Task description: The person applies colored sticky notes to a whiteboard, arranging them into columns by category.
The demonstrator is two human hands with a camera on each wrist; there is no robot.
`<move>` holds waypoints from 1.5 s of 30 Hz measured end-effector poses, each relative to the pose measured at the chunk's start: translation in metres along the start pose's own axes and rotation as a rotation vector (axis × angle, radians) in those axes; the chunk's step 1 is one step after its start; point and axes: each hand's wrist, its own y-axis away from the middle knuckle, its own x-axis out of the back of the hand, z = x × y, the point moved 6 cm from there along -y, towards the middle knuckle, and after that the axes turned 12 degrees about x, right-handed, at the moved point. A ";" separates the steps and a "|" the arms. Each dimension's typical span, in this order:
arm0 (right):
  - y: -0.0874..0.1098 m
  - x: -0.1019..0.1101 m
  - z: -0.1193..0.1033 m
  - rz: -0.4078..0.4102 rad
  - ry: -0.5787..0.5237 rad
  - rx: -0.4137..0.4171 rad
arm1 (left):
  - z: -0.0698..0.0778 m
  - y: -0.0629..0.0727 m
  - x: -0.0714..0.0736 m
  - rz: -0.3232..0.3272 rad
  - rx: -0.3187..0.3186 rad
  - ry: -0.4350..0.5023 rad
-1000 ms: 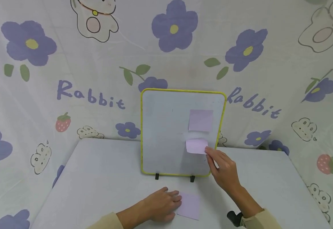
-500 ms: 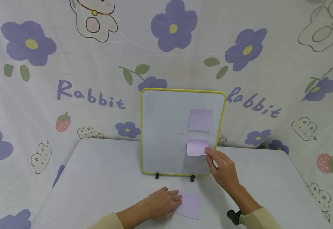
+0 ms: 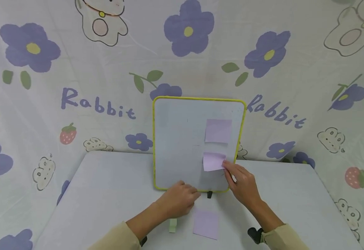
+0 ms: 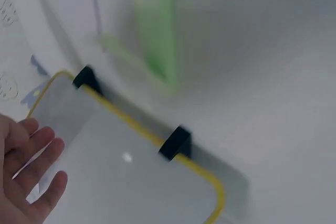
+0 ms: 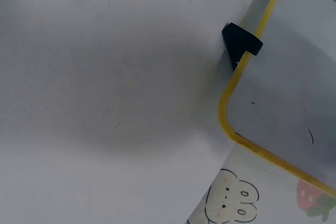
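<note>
My right hand (image 3: 243,180) pinches the lower right corner of a lilac sticky note (image 3: 212,162) against the lower right part of a whiteboard (image 3: 177,146). Only the note's top edge seems to lie on the board; the rest curls outward. In front of the board's lower edge, my left hand (image 3: 179,199) hangs with loosely bent fingers, and nothing shows in them in the left wrist view. Below it on the table lies a pale green strip-like piece (image 3: 172,225), blurred and apparently folded in the left wrist view (image 4: 156,35). My right fingers are out of the right wrist view.
Another lilac sticky note (image 3: 218,131) is stuck higher on the board. On the table in front lies a lilac square pad or sheet (image 3: 205,225). The yellow-framed board stands on black feet (image 3: 209,194). A flowered cloth (image 3: 106,69) hangs behind.
My left hand has left the edge of the lilac square and moved forward to the board's lower edge, uncovering the green piece. My right hand stays put; the pinched note's lower edge has dropped slightly.
</note>
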 end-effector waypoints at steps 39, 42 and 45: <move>-0.003 -0.037 -0.023 -0.336 0.354 0.400 | -0.040 -0.046 0.007 0.137 0.224 -0.367; -0.007 -0.042 -0.023 -0.359 0.385 0.399 | -0.040 -0.046 0.007 0.147 0.223 -0.360; -0.010 -0.044 -0.023 -0.370 0.385 0.394 | -0.041 -0.047 0.007 0.145 0.223 -0.346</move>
